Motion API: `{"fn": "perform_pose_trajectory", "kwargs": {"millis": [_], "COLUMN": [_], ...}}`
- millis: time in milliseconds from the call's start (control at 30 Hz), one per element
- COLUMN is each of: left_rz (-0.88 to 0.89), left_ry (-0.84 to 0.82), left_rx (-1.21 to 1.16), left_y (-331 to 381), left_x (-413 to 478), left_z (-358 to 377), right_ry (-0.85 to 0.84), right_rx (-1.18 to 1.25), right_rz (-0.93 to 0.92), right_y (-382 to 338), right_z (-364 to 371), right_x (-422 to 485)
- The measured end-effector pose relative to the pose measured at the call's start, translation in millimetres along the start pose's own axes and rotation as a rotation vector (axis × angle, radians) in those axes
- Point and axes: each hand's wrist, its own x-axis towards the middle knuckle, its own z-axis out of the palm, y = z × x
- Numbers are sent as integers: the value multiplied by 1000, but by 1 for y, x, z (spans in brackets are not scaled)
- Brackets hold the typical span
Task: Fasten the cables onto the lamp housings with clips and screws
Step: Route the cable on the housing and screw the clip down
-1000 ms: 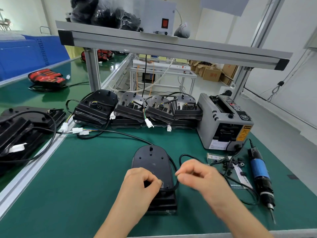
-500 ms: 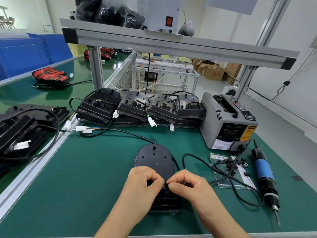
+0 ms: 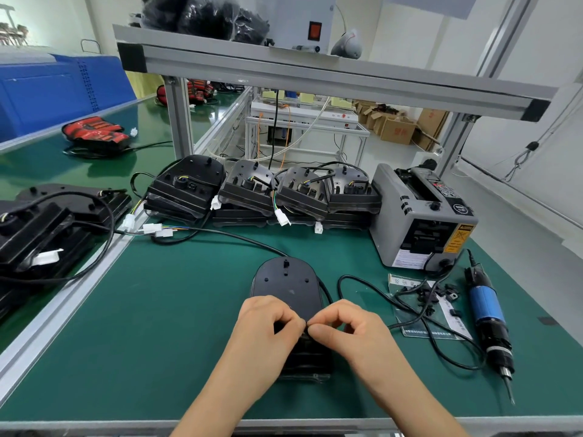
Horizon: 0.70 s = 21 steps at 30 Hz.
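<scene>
I'm seeing one black, rounded plastic lamp housing (image 3: 285, 285) lying flat on the green bench mat (image 3: 157, 310), near-centre, right in front of the person. Both hands are working over its near half. The left hand (image 3: 268, 329) is curling its fingers with thumb and forefinger pinching inward. The right hand (image 3: 347, 329) is doing the same from the right, and the fingertips of both are meeting on a small dark part (image 3: 305, 327) at the housing's middle. Clip or cable, I can't tell. A thin black cable (image 3: 252, 242) is running from the far left across the mat to the housing's far end. Right of the housing, small black plastic clips (image 3: 432, 294) are lying scattered on a clear plastic bag. Further right, a blue-and-black electric screwdriver (image 3: 487, 313) is lying on the mat, tip pointing near. A grey tape dispenser (image 3: 416, 216) is sitting at far right, beside a row of black housings with wired white connectors (image 3: 246, 190) leaning along the far edge.
</scene>
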Motion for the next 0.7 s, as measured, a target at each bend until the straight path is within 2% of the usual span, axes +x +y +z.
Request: {"fn": "perform_pose_trajectory", "kwargs": {"millis": [367, 500, 700], "left_rz": [0, -11, 89], "left_ry": [40, 28, -76], "left_rx": [30, 17, -13], "left_y": [-2, -2, -10], "left_x": [-4, -5, -7], "left_z": [4, 3, -18], "right_ry": [-133, -222, -300], "right_rx": [7, -93, -125], "right_rz": [104, 94, 95], "right_y": [-8, -11, -14], "right_z": [-8, -12, -15], "right_x": [14, 19, 31]}}
